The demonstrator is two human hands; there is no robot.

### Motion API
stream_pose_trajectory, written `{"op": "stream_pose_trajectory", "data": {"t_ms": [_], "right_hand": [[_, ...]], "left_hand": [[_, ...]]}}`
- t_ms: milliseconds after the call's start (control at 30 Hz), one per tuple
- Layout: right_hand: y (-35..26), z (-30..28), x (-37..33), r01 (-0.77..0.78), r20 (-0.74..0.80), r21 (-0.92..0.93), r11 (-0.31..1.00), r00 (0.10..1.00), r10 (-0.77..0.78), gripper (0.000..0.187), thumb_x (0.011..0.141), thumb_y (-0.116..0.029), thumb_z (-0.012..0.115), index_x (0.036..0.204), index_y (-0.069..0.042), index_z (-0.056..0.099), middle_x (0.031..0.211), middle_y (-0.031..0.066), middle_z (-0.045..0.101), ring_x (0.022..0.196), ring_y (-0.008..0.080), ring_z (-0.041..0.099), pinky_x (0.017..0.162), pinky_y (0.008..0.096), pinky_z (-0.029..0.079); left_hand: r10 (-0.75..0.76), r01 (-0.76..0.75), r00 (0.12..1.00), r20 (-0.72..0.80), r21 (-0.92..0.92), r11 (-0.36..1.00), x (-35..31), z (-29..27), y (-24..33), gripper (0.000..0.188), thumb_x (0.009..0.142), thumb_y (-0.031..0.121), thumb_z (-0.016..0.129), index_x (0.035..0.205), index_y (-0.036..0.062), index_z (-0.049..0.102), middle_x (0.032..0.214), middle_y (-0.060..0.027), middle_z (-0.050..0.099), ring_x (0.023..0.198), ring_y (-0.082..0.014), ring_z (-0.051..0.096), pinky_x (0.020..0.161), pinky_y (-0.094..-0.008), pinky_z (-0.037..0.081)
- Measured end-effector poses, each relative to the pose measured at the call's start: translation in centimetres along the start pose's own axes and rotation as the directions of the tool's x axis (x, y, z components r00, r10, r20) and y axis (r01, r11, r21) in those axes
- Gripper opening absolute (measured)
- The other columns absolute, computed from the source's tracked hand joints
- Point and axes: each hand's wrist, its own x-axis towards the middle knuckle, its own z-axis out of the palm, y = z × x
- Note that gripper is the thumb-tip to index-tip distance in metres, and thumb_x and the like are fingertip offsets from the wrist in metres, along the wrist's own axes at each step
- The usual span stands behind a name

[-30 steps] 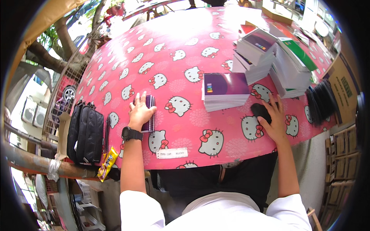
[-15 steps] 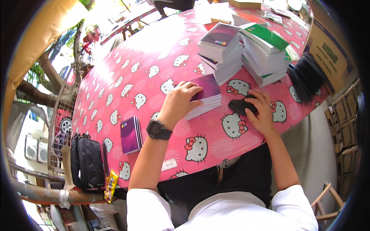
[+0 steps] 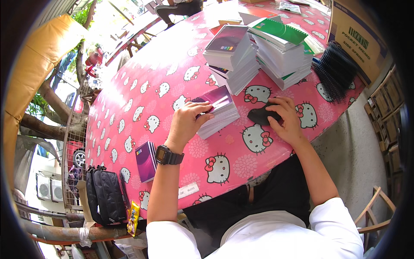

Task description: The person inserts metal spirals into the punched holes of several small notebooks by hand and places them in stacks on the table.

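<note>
My left hand (image 3: pixel 188 120), with a black watch on its wrist, grips the left end of a purple-covered stack of paper (image 3: pixel 222 113). Its fingers rest on the glossy cover and the thumb lies along the white page edges. To the right, my right hand (image 3: pixel 285 120) is curled over a small, smooth black object (image 3: pixel 260 115) lying on the table. Its fingers hide part of that object, and I cannot make out its kind. Beyond my hands stand tall piles of purple-covered notebooks (image 3: pixel 230 52) and green-covered notebooks (image 3: pixel 282 52).
Black spiral binding coils (image 3: pixel 334 71) lie by a cardboard box (image 3: pixel 360 43) at the right. Several bound purple notebooks (image 3: pixel 146 162) rest on the pink patterned table (image 3: pixel 168 140), left of my wrist. A black bag (image 3: pixel 108 196) and yellow packet (image 3: pixel 133 218) sit at the left edge.
The whole view has shifted a little. The stack's page edges now look more spread, and its cover catches more light under my left fingers. My right hand stays on the black object.
</note>
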Motion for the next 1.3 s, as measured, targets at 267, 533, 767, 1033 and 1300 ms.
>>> {"op": "stream_pose_trajectory", "data": {"t_ms": [267, 533, 767, 1033, 1300], "right_hand": [[-2.1, 0.6, 1.3, 0.046, -0.036, 0.005, 0.999, 0.998, -0.046, 0.033, 0.073, -0.013, 0.066, 0.105, -0.006, 0.065, 0.118, 0.0116, 0.058, 0.114, 0.033, 0.046, 0.096, 0.0444, 0.037], [-7.4, 4.3, 3.8, -0.102, 0.154, -0.001, 0.995, 0.983, 0.1, 0.052, 0.074, -0.024, 0.069, 0.119, 0.001, 0.06, 0.123, 0.0124, 0.055, 0.121, 0.03, 0.04, 0.1, 0.0434, 0.029], [-9.5, 4.0, 4.6, -0.064, 0.098, -0.009, 0.998, 0.993, 0.065, 0.056, 0.074, -0.018, 0.067, 0.124, 0.002, 0.054, 0.118, 0.016, 0.058, 0.119, 0.0319, 0.044, 0.102, 0.046, 0.027], [-10.2, 3.0, 6.6, -0.021, 0.152, -0.03, 0.999, 0.988, 0.025, 0.048, 0.073, -0.007, 0.061, 0.12, 0.0, 0.051, 0.115, 0.0195, 0.059, 0.115, 0.029, 0.05, 0.1, 0.0439, 0.031], [-6.0, 5.7, 6.4, -0.399, 0.303, 0.755, 0.52, 0.916, 0.263, 0.059, 0.086, -0.001, 0.054, 0.139, -0.009, 0.029, 0.135, 0.0144, 0.045, 0.109, 0.0153, 0.05, 0.088, 0.0271, 0.045]], "left_hand": [[-0.058, 0.057, 0.997, -0.046, -0.038, 0.998, 0.0, 0.1, -0.1, 0.023, 0.084, 0.015, 0.069, 0.104, 0.0038, 0.069, 0.097, -0.0123, 0.071, 0.088, -0.0206, 0.068, 0.075, -0.0302, 0.054], [-0.113, 0.122, 0.98, -0.166, 0.047, 0.991, -0.7, 1.0, 1.3, 0.02, 0.09, 0.017, 0.061, 0.106, 0.0063, 0.062, 0.085, -0.0162, 0.067, 0.074, -0.0257, 0.068, 0.067, -0.0331, 0.053], [-0.041, 0.047, 0.978, -0.202, 0.023, 0.999, -1.0, 1.6, 0.1, 0.022, 0.086, 0.019, 0.066, 0.106, 0.008, 0.064, 0.085, -0.0121, 0.069, 0.072, -0.023, 0.068, 0.065, -0.0319, 0.053], [-0.032, 0.034, 0.989, -0.147, 0.012, 0.999, -1.0, 0.9, 0.5, 0.03, 0.078, 0.021, 0.075, 0.105, 0.0092, 0.066, 0.085, -0.0079, 0.07, 0.068, -0.0151, 0.065, 0.065, -0.0282, 0.053], [-0.174, 0.141, 0.958, -0.226, -0.155, 0.978, -0.8, 1.5, 0.4, 0.024, 0.079, 0.019, 0.071, 0.1, 0.0072, 0.069, 0.084, -0.008, 0.07, 0.069, -0.016, 0.066, 0.066, -0.0279, 0.053]]}}
